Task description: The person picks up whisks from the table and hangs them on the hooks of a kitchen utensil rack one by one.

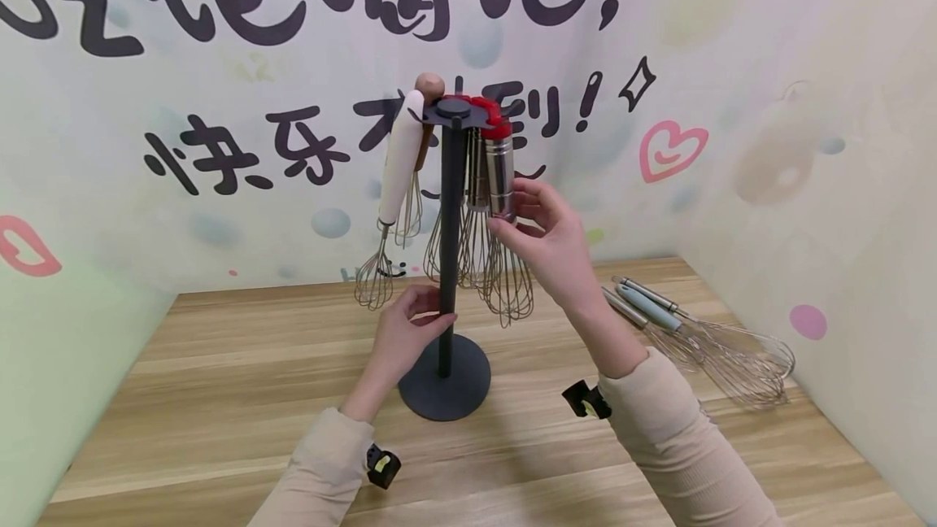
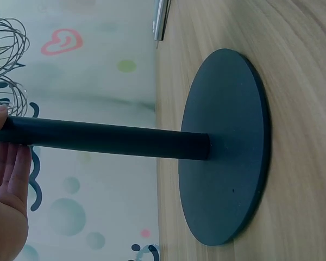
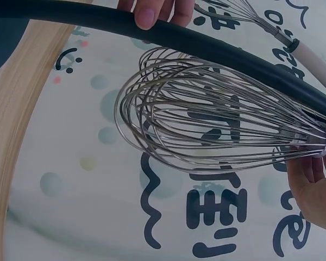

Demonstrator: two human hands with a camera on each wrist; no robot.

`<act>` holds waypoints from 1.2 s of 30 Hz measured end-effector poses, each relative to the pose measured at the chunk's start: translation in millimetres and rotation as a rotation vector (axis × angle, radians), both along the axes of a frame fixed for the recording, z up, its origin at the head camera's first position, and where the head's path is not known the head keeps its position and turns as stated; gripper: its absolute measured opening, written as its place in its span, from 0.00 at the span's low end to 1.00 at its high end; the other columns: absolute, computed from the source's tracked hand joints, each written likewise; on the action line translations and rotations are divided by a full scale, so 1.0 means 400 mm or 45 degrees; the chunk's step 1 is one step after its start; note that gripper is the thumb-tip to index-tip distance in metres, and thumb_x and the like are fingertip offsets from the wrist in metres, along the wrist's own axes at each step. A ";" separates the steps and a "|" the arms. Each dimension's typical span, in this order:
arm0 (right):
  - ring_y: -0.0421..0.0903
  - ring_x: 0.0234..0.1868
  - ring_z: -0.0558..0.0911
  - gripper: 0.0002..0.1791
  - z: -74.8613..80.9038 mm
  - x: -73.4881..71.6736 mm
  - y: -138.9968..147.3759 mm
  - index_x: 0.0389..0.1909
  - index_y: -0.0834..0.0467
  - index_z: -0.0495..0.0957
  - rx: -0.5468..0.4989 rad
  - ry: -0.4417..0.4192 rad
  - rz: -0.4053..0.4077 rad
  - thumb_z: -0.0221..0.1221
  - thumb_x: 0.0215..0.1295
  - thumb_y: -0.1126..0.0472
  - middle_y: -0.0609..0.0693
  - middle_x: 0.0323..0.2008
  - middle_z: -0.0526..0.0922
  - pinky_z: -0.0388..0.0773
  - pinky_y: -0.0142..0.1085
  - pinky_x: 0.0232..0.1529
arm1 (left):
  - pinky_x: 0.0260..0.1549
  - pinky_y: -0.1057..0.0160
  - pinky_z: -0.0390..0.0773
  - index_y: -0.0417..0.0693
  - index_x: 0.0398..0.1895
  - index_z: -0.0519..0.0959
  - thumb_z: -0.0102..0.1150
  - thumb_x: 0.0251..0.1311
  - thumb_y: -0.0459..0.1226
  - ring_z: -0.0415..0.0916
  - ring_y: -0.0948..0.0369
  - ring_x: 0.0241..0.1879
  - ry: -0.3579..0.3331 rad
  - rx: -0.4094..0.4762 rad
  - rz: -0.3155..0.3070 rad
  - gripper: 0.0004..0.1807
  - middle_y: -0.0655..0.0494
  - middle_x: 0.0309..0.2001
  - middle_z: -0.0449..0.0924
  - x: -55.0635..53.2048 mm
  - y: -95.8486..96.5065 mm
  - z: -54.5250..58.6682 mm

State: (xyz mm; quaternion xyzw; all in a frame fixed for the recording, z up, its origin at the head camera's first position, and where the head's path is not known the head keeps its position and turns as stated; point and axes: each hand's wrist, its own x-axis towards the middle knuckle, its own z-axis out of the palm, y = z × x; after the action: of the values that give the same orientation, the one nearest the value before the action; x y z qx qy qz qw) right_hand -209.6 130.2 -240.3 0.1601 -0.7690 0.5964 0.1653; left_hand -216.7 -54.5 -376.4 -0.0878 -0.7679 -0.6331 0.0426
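A dark upright stand (image 1: 450,218) with a round base (image 1: 444,397) stands on the table. My left hand (image 1: 410,328) grips its pole low down, thumb in front and fingers behind. With thumb and fingers my right hand (image 1: 560,246) holds the lower handle of a steel whisk (image 1: 500,165) with a red end, hanging at the right of the stand's top. Its wires (image 3: 206,117) point down beside the pole. Behind it hangs another metal-handled whisk (image 1: 477,177), partly hidden. At the left hang a white-handled whisk (image 1: 402,157) and a wooden-handled whisk (image 1: 429,86).
Several loose whisks lie on the table (image 1: 220,397) to the right, beyond my right forearm, one with a light blue handle (image 1: 647,306). A printed wall (image 1: 293,210) rises behind the table, with more walls at both sides.
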 end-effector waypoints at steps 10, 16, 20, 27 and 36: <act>0.45 0.48 0.79 0.26 -0.001 0.003 -0.004 0.59 0.61 0.70 -0.007 0.013 0.014 0.63 0.59 0.69 0.58 0.50 0.77 0.80 0.33 0.52 | 0.54 0.57 0.80 0.43 0.53 0.77 0.64 0.58 0.37 0.77 0.52 0.55 -0.003 -0.012 -0.046 0.19 0.44 0.52 0.80 0.003 -0.004 -0.009; 0.45 0.48 0.79 0.26 -0.004 0.001 -0.002 0.59 0.61 0.70 0.012 0.015 0.018 0.63 0.59 0.69 0.58 0.49 0.78 0.80 0.35 0.54 | 0.54 0.57 0.80 0.44 0.52 0.77 0.64 0.58 0.36 0.77 0.52 0.55 0.007 -0.003 -0.048 0.18 0.45 0.52 0.80 0.004 -0.007 -0.005; 0.46 0.48 0.79 0.26 -0.006 0.002 -0.001 0.59 0.61 0.70 0.024 0.017 0.021 0.63 0.59 0.69 0.59 0.49 0.78 0.80 0.39 0.55 | 0.54 0.57 0.80 0.42 0.51 0.77 0.64 0.58 0.36 0.77 0.52 0.54 0.036 0.005 -0.044 0.17 0.45 0.52 0.80 0.007 -0.009 0.000; 0.44 0.46 0.79 0.26 -0.006 0.004 0.000 0.59 0.62 0.70 0.018 0.019 0.030 0.63 0.58 0.70 0.59 0.48 0.78 0.80 0.41 0.55 | 0.55 0.58 0.80 0.42 0.51 0.77 0.63 0.59 0.36 0.78 0.51 0.54 0.028 0.012 -0.038 0.17 0.44 0.51 0.80 0.010 -0.007 0.002; 0.45 0.49 0.79 0.26 -0.009 0.003 0.011 0.60 0.62 0.69 0.006 0.030 0.057 0.62 0.59 0.70 0.60 0.50 0.77 0.79 0.42 0.58 | 0.53 0.59 0.81 0.42 0.51 0.77 0.63 0.59 0.34 0.78 0.52 0.53 0.006 0.040 -0.027 0.16 0.44 0.51 0.80 0.012 -0.003 0.002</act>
State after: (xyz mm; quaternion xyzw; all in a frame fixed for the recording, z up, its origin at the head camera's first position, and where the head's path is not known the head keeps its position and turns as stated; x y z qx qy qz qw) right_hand -208.3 134.4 -243.9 0.1849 -0.7646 0.5962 0.1606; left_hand -212.1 -55.7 -375.5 -0.0967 -0.7569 -0.6452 0.0390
